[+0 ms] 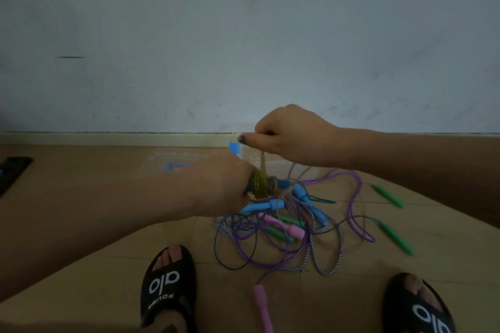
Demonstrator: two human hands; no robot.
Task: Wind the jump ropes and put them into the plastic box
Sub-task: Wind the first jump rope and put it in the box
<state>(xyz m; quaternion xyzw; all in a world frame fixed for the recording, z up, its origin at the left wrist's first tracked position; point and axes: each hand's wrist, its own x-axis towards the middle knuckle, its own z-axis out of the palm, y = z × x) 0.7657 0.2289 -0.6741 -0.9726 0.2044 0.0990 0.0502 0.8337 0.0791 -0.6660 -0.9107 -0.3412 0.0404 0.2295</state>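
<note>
Winding a yellow rope above the pile

Left hand (224, 186) grips the blue handles wrapped in yellow rope (260, 184); right hand (292, 138) pinches the rope's free end above. Remaining ropes (295, 227) lie tangled on the floor; plastic box (173, 162) sits behind.

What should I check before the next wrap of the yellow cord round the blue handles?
1. Left hand grips the blue handles: ok.
2. Right hand pinches the yellow cord above the bundle: ok.
3. Wound coils sit tight together: ok.
4. Free cord clear of the rope pile on the floor: cannot tell.
5. Plastic box open and within reach: cannot tell, it looks faint and blurred.
</note>
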